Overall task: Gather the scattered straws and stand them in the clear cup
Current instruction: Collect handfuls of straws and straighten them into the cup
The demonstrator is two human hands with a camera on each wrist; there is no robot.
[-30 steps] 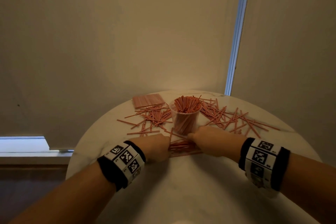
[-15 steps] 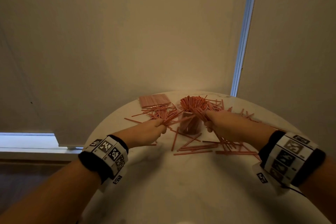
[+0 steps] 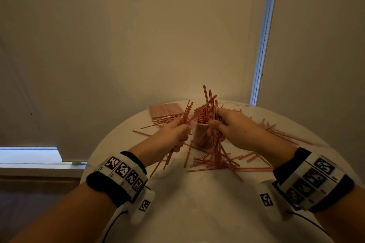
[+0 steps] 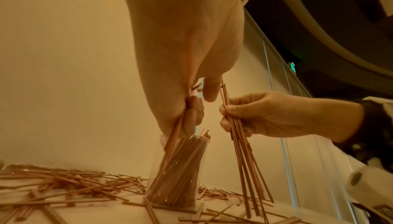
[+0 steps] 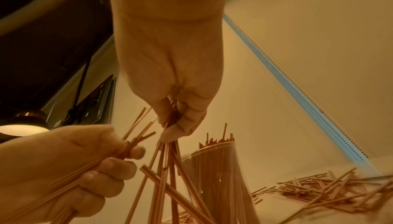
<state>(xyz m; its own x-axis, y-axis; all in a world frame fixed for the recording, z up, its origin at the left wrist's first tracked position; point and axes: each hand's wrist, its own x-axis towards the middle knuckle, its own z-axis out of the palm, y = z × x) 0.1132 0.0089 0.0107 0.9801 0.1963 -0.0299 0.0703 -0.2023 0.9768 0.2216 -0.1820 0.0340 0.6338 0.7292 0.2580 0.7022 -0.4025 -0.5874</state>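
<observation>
- While the cup (image 3: 201, 136) on the table (image 3: 197, 203) is nearly full, many straws (image 3: 227, 163) lie around it.
- Left hand (image 3: 175, 134) grips some straws.
- Right hand (image 3: 231, 124) grips a bunch beside the cup.

The place looks like a plain room in a home or office; which one cannot be told. A round white marble-patterned table (image 3: 187, 203) stands close against cream roller blinds (image 3: 138, 35) drawn over windows, with a strip of blue daylight (image 3: 263, 35) showing between two blinds behind the table and a low windowsill (image 3: 35, 167) to its left.
</observation>
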